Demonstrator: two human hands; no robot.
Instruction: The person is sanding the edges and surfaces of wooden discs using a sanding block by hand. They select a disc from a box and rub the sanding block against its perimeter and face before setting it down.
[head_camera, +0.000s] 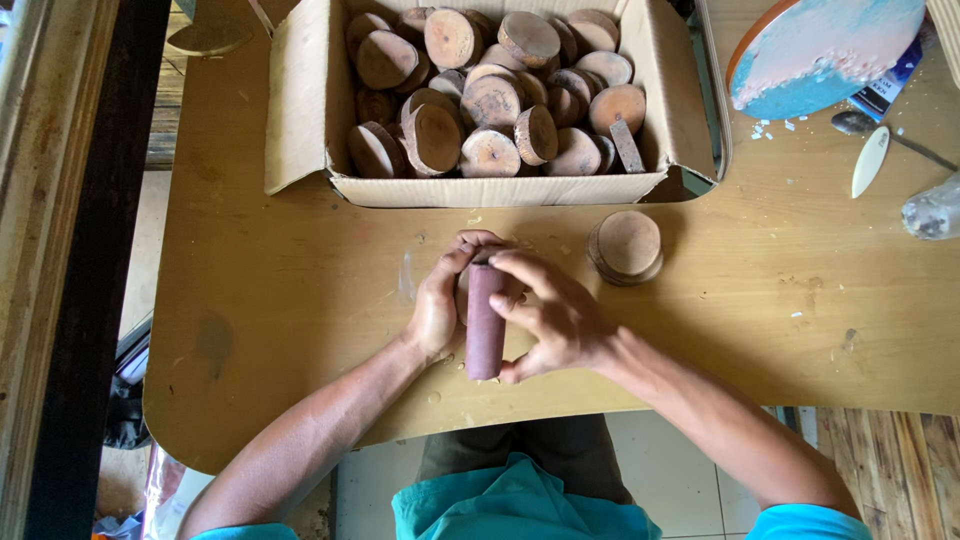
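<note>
My left hand (438, 300) holds a round wooden slice (464, 292) on edge; only a sliver of the slice shows between my fingers. My right hand (555, 315) grips a dark maroon cylinder (485, 325), likely a roll of sandpaper, and presses it against the slice. Both hands meet over the middle of the wooden table (300, 300), near its front edge. A short stack of wooden discs (626, 246) lies on the table just right of my hands.
An open cardboard box (310, 110) full of several bark-edged wooden slices stands at the back. At the far right are a round blue-and-pink painted board (820, 45), a spoon (858, 123), a white oval piece (870, 162) and a clear plastic object (932, 210).
</note>
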